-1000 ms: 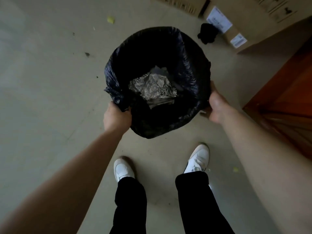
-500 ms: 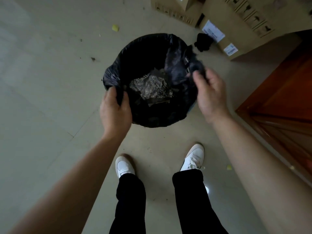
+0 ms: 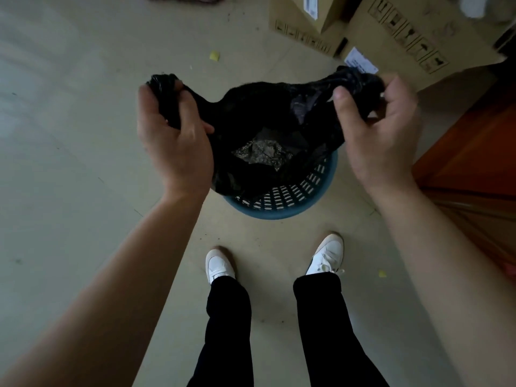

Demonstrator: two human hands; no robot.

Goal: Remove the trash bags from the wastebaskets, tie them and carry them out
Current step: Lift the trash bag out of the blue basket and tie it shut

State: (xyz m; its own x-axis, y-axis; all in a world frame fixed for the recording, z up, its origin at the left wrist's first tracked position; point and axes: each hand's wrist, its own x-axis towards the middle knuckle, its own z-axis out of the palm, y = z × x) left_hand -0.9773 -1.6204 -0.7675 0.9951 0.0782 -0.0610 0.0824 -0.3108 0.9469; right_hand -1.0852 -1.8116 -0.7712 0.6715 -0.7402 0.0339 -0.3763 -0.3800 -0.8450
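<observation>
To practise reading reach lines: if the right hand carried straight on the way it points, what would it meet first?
Probably the cardboard box beyond it; the right hand grips the trash bag by a corner, and depth is unclear.

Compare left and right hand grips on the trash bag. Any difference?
The left hand wraps a gathered corner of the trash bag in a closed fist. The right hand holds its corner more loosely, between thumb and curled fingers. The left hand's bunch pokes out above the fist, while the right hand's lies across the fingers. Shared: both hold the rim stretched apart over the blue wastebasket, untied.
</observation>
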